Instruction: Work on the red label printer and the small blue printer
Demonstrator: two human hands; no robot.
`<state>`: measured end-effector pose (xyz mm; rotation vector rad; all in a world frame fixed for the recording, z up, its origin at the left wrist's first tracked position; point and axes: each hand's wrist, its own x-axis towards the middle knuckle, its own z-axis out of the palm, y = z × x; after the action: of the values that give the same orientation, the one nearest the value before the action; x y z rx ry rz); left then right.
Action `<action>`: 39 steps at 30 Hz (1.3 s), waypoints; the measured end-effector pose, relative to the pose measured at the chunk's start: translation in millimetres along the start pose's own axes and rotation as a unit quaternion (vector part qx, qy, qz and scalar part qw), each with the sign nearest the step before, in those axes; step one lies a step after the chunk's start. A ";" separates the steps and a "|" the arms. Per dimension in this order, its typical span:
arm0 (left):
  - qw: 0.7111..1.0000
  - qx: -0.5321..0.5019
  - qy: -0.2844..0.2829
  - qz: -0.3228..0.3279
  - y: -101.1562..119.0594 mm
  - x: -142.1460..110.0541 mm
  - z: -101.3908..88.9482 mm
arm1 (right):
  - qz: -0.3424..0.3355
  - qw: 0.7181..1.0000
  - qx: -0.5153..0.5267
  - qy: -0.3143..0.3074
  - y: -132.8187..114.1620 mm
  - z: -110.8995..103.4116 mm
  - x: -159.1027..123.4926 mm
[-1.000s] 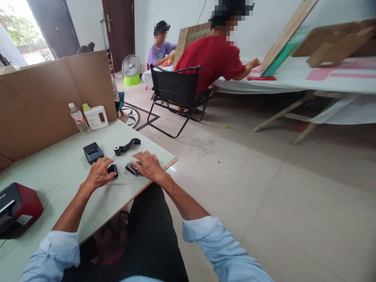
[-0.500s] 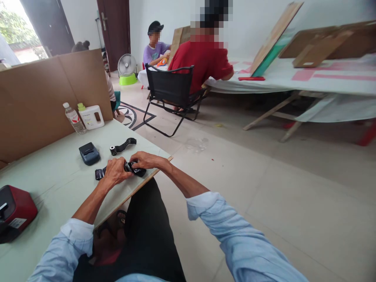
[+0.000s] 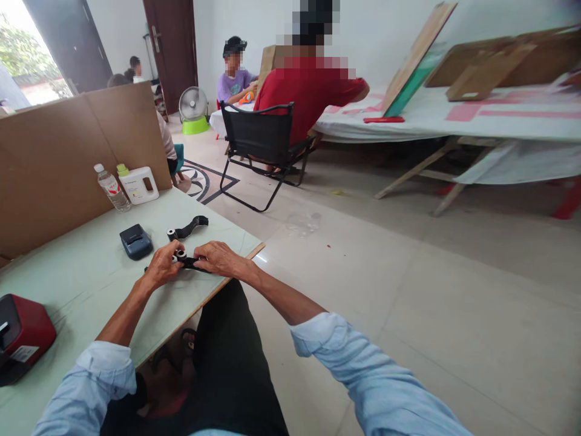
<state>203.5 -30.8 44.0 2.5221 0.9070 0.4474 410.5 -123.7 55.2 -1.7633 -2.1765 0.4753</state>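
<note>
My left hand (image 3: 162, 265) grips a small black roll (image 3: 181, 255) with a pale core, standing on end near the table's front edge. My right hand (image 3: 219, 259) pinches the black strip (image 3: 194, 264) that runs from this roll. Part of the roll and strip is hidden by my fingers. Just beyond lies another black roll (image 3: 171, 234), its tail curling off to the right and touching neither hand. A dark blue pocket-size device (image 3: 136, 241), like a portable printer, rests to the left of that roll.
A red and black machine (image 3: 27, 333) sits at the table's left. Behind are a water bottle (image 3: 112, 188), a white jug (image 3: 141, 186) and a cardboard panel (image 3: 86, 157). A black folding chair (image 3: 258, 130) holds a person in red; others sit farther back.
The roll has been turned so that its core now faces up. My left hand has shifted slightly left, opening a wider gap between my hands with the strip across it.
</note>
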 end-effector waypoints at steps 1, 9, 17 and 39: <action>1.000 0.012 0.009 0.001 -0.7 -0.2 -0.3 | -0.004 1.000 0.010 -0.008 0.7 -0.9 1.4; 0.999 0.037 0.011 0.016 -8.7 3.6 -19.0 | -0.043 0.985 -0.044 0.158 12.0 -5.9 50.2; 0.983 0.110 0.047 -0.140 -26.0 60.7 -34.1 | -0.028 0.989 -0.134 0.064 24.9 -2.5 98.2; 0.993 0.001 -0.117 -0.001 -23.4 34.6 -21.6 | 0.029 0.999 -0.020 -0.003 10.4 10.8 4.2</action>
<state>207.4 14.4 56.6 2.5088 0.8201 0.1451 414.2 -118.4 41.1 -1.8535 -2.1576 0.4542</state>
